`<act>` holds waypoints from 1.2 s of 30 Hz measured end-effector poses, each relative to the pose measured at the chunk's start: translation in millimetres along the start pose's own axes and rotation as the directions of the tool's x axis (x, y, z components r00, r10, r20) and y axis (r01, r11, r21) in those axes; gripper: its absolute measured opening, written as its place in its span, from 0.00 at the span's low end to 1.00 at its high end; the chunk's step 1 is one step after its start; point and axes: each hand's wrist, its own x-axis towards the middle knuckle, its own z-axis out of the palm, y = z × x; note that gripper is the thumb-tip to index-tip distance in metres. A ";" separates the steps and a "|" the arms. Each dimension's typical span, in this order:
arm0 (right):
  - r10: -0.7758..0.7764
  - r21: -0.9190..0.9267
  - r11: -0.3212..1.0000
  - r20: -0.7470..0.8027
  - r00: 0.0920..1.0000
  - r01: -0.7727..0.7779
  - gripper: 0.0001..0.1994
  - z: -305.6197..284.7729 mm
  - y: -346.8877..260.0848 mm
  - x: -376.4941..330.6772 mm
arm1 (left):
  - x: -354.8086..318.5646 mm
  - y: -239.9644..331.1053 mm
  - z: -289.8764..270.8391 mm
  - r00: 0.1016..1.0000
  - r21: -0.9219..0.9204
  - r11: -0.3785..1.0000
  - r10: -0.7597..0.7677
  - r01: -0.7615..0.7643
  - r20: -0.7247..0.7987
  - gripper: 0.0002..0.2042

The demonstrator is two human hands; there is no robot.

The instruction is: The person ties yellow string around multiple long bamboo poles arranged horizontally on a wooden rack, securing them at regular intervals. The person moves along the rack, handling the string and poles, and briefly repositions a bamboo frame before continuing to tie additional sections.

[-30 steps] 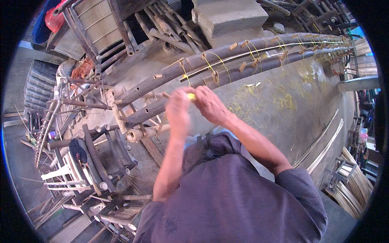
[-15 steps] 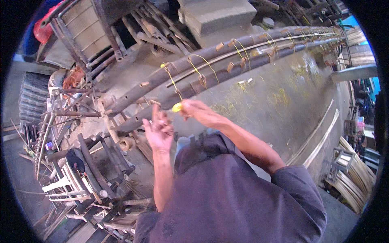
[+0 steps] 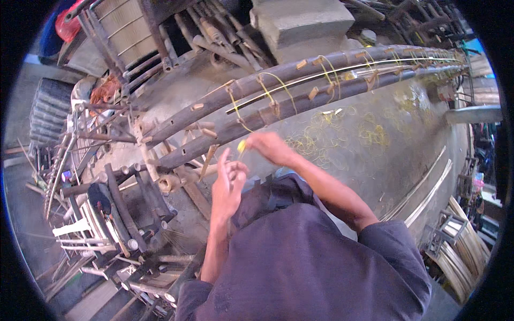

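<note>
No readable text, labels, numbers or signs in view.

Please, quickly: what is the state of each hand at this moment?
Left hand: partly open; whether it holds anything cannot be told.
Right hand: closed, somewhat blurred, holding a small yellow bundle.

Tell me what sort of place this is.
Probably a bamboo or wood workshop, judging by two long, dark, pegged poles, tangled yellow strands on the floor and a pile of shorter poles.
</note>
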 end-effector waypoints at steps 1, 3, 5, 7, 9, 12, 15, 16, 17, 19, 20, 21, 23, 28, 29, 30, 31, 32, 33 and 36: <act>-0.138 -0.130 0.981 0.048 0.989 0.143 0.10 6.3 2.3 -6.1 | -7.9 12.5 1.5 0.988 0.156 0.978 0.147 -0.138 -0.044 0.32; -0.321 -0.172 0.924 0.130 0.938 0.341 0.10 0.1 0.1 -12.4 | -12.9 36.5 2.2 0.957 0.311 0.905 0.282 -0.289 0.069 0.29; -0.215 -0.067 0.975 -0.022 0.976 0.214 0.12 -31.2 -20.8 -0.3 | -6.8 27.3 0.6 0.984 0.092 0.980 0.170 -0.174 0.050 0.23; 0.031 0.032 0.999 -0.202 0.979 -0.025 0.10 -81.2 -41.0 24.2 | 19.4 1.7 8.5 1.000 -0.027 1.000 -0.016 0.016 0.007 0.22; -0.064 -0.223 0.974 -0.457 0.887 -0.045 0.12 -126.1 -38.6 65.5 | 53.8 -30.3 22.0 1.000 0.017 1.000 0.013 -0.013 -0.001 0.20; 0.094 -0.656 0.736 -0.148 0.984 -0.169 0.18 -160.2 7.6 106.6 | 76.3 -12.3 57.7 0.982 -0.015 0.999 0.035 -0.033 0.187 0.19; 0.061 -0.573 0.798 -0.230 0.971 -0.186 0.18 -146.3 17.8 132.7 | 83.2 -9.1 61.2 0.958 -0.144 0.981 -0.085 0.128 0.275 0.17; -0.016 -0.444 0.879 -0.389 0.921 -0.172 0.16 -129.8 4.3 134.1 | 85.5 -12.6 59.7 0.954 -0.180 0.968 -0.120 0.174 0.275 0.17; -0.091 -0.435 0.899 -0.300 0.950 -0.051 0.14 -109.2 -18.2 120.9 | 83.6 -17.0 51.0 0.963 -0.226 0.945 -0.199 0.237 0.181 0.19; 0.028 -0.577 0.816 -0.041 0.999 -0.047 0.10 -59.5 -87.6 59.1 | 86.4 -46.9 36.6 0.955 -0.539 0.799 -0.293 0.265 0.034 0.22; -0.107 -0.618 0.777 0.059 0.993 0.120 0.09 -36.2 -75.1 16.4 | 92.9 -53.2 36.2 0.943 -0.661 0.705 -0.332 0.256 0.011 0.24; 0.067 -0.586 0.810 0.146 0.987 0.031 0.10 -7.3 -67.3 -24.0 | 93.2 -56.9 33.9 0.933 -0.664 0.656 -0.266 0.358 0.241 0.29; 0.178 -0.303 0.950 0.330 0.927 -0.075 0.10 17.6 -15.5 -80.0 | 99.2 -77.6 17.6 0.692 -0.522 0.658 0.002 0.542 0.722 0.30; 0.324 -0.367 0.881 0.011 0.946 -0.298 0.15 -27.7 -31.8 -80.1 | 99.0 -37.2 28.3 0.791 0.257 0.949 -0.298 0.184 0.534 0.21; 0.331 -0.459 0.853 0.112 0.937 -0.247 0.16 -36.4 -52.0 -78.6 | 96.9 -25.4 35.4 0.857 -0.017 0.965 -0.225 0.262 0.464 0.20; 0.201 -0.358 0.929 0.275 0.940 -0.093 0.16 -20.3 -33.5 -91.5 | 94.3 -19.7 42.6 0.906 -0.294 0.906 -0.180 0.305 0.384 0.19; 0.169 -0.301 0.951 0.332 0.928 -0.066 0.16 -10.4 -12.3 -93.9 | 96.6 -26.0 37.0 0.823 -0.532 0.708 -0.123 0.464 0.554 0.19; 0.125 -0.241 0.970 0.414 0.902 -0.024 0.16 -3.8 1.4 -89.6 | 98.4 -48.4 30.1 0.740 -0.337 0.819 -0.150 0.465 0.656 0.21; 0.188 -0.191 0.972 0.287 0.939 -0.136 0.16 -7.7 6.6 -81.6 | 104.6 -74.4 20.5 0.659 -0.142 0.898 -0.191 0.416 0.727 0.24; 0.296 -0.161 0.944 0.020 0.955 -0.289 0.16 -25.7 3.8 -66.2 | 124.7 -77.4 8.4 0.668 0.270 0.948 -0.312 0.170 0.676 0.26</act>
